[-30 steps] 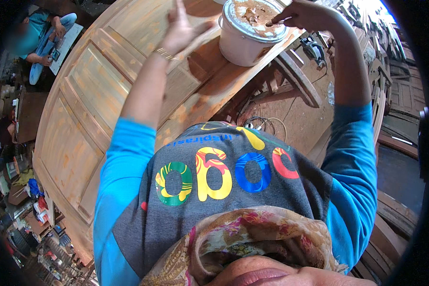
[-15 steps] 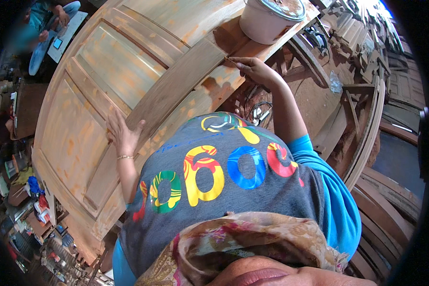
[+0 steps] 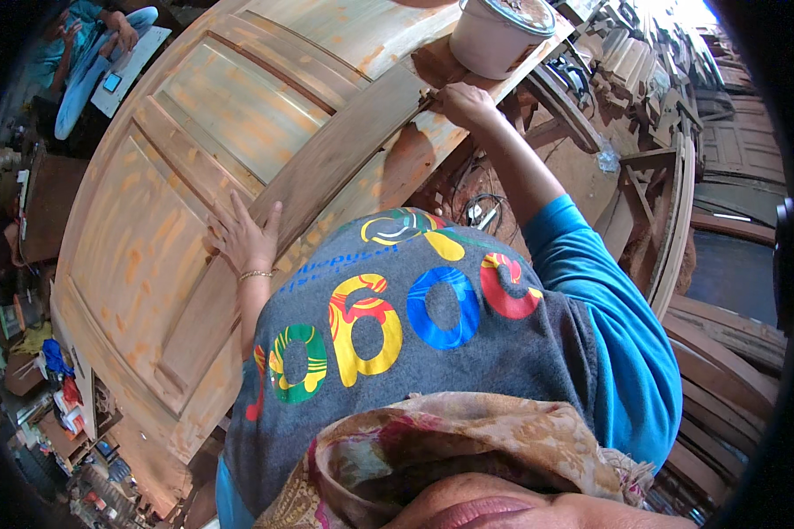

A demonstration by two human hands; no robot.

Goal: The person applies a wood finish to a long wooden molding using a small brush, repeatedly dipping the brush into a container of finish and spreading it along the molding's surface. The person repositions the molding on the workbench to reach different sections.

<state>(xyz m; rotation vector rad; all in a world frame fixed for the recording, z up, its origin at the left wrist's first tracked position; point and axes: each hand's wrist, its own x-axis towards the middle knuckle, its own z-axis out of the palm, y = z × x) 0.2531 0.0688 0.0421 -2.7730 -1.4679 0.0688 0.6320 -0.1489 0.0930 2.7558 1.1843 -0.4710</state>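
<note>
A large panelled wooden door (image 3: 225,123), streaked with orange-brown patches, lies flat in front of me. My left hand (image 3: 243,236) rests palm down on it, fingers spread over a flat brown rail, a bracelet at the wrist. Further off, my right hand (image 3: 466,104) is curled at the door's right side, close to a white bucket (image 3: 494,44). Its fingers close round something small and dark that I cannot make out, held against a seam in the wood. The bucket stands on the door, its lid smeared with brown.
At the upper left a person (image 3: 106,44) sits beside a pale board (image 3: 132,75) with a phone on it. Stacked wood pieces (image 3: 631,66) and a curved wooden frame (image 3: 675,212) fill the right. Cables (image 3: 476,207) lie below the door's right edge.
My right hand has curled tighter and turned back-up beside the seam. My left hand has shifted a little right and further along the rail. The seated person's arm has moved.
</note>
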